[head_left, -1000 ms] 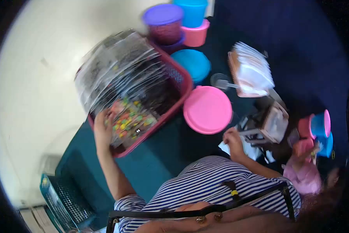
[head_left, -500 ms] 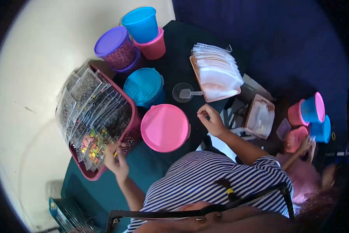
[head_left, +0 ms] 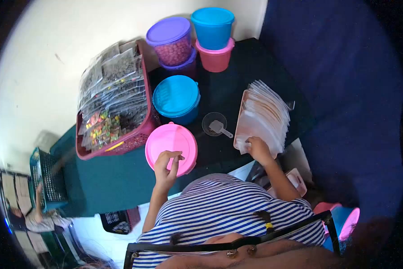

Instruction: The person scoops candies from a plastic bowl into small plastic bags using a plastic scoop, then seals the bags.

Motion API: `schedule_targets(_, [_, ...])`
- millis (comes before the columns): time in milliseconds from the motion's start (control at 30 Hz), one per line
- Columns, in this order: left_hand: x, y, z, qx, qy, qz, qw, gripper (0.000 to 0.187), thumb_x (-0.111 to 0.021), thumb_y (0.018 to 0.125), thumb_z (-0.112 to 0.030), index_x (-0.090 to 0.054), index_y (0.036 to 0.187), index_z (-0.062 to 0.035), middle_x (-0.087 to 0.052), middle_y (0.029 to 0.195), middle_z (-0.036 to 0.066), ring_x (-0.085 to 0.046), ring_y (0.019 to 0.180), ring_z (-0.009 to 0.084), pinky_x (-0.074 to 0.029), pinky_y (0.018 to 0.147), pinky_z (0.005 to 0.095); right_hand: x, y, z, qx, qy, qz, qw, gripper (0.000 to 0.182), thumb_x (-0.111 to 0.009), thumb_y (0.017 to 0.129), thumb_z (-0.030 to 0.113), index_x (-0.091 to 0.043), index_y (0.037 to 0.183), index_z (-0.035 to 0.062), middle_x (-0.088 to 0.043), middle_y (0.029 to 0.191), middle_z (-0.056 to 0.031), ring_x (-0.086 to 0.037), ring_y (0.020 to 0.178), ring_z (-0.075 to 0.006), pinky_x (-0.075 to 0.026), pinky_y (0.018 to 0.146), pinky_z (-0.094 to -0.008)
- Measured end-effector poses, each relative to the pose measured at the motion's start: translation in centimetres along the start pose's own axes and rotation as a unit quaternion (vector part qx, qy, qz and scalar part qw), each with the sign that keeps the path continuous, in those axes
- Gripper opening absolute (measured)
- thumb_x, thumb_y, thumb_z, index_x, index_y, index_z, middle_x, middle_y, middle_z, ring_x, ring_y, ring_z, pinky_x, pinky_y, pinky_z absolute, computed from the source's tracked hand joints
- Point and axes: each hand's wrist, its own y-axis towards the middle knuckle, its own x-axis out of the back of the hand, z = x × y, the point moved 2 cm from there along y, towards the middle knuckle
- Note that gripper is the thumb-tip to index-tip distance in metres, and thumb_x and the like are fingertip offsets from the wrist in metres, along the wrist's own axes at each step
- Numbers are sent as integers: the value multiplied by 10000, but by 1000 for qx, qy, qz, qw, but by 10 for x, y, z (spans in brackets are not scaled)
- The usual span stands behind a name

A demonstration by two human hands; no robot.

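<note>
My right hand (head_left: 260,151) pinches the near corner of a clear plastic bag (head_left: 246,144) at the front of a stack of bags. These bags stand fanned in a peach-coloured tray (head_left: 241,117). My left hand (head_left: 165,169) hovers over the pink lid (head_left: 171,142) of a round tub, its fingers loosely bent, thumb apart, nothing visible in them. A small clear bowl (head_left: 207,120) with a white scoop (head_left: 218,127) sits between the pink tub and the tray. Behind the pink tub is a blue lidded tub (head_left: 176,96).
A maroon basket (head_left: 141,130) full of filled packets (head_left: 116,85) stands at left. Stacked at the back are purple tubs (head_left: 169,38), a blue tub (head_left: 212,29) and a pink tub (head_left: 215,58). A green basket (head_left: 49,184) and another person (head_left: 37,219) are far left.
My left hand has moved from the packets in the basket to above the pink lid. My right hand has reached the bag stack and taken hold of a bag. The view has turned.
</note>
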Motion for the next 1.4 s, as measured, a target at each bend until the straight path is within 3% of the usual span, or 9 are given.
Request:
schedule_targets(167, [-18,-7,-7,35,54,29,998,123,-609,875,-30,-675,979,-28,-700,866,91,-648,856,255,-467,802,355,4,9,1,14,34,29,999,781,-803,692,473,-563,1257,-11,-591,1227,-220,-559,1159,-357,-446,995,-412])
schedule_targets(367, [-49,-9,-3,69,21,58,996,141,-611,890,-60,-674,1014,-41,-697,882,104,-654,871,271,-477,812,367,20,-2,-1,58,62,126,988,728,-807,718,338,-540,1287,-30,-553,1298,-252,-533,1190,-398,-407,1039,-398])
schedule_targets(567, [-79,2,-24,58,-6,170,984,205,-612,902,-67,-641,1098,-16,-691,954,120,-668,886,242,-510,768,335,29,-5,-15,76,102,77,989,389,-562,869,91,-568,1248,4,-636,1156,-225,-608,1053,-396,-471,939,-431])
schedule_targets(700, [-88,13,-45,69,-78,253,962,689,-732,834,-140,-392,1428,-60,-464,1418,131,-468,1286,254,-369,1071,396,73,-30,39,65,148,-184,970,361,-496,906,24,-584,1254,-8,-643,1183,-205,-625,1099,-335,-475,938,-386])
schedule_targets(867, [-100,16,-58,-72,-54,194,977,1176,-852,690,-341,-87,1510,13,-138,1560,258,-134,1459,404,-181,1172,447,53,-46,127,311,389,-34,866,572,-544,936,105,-321,1456,20,-438,1438,-204,-493,1274,-311,-410,1021,-408])
schedule_targets(1000, [-76,4,-50,-147,50,118,981,1045,-885,627,-332,-307,1454,-61,-288,1487,247,-363,1317,432,-325,1082,486,36,-36,145,186,688,285,641,1010,-643,786,675,-228,1431,18,-412,1406,-183,-436,1311,-293,-391,1056,-419])
schedule_targets(1100, [-55,-12,-49,-82,127,124,981,866,-827,665,-236,-407,1417,-152,-407,1401,195,-383,1318,383,-279,1087,570,34,-28,160,162,722,297,603,721,-578,901,562,-352,1335,32,-457,1367,-168,-504,1242,-264,-471,969,-404])
schedule_targets(1167, [-44,-18,-53,-60,168,102,979,825,-810,678,-219,-428,1407,-178,-423,1387,174,-390,1318,368,-269,1080,601,35,-18,172,96,640,250,720,266,-492,1006,240,-526,1142,14,-633,1070,-105,-628,974,-172,-519,863,-330])
schedule_targets(1400, [-10,-38,-53,-26,221,76,972,803,-802,697,-210,-444,1416,-198,-455,1363,169,-404,1316,361,-271,1089,588,24,-3,198,179,528,282,781,163,-478,990,99,-590,1047,-5,-668,940,-83,-630,834,-134,-501,786,-272])
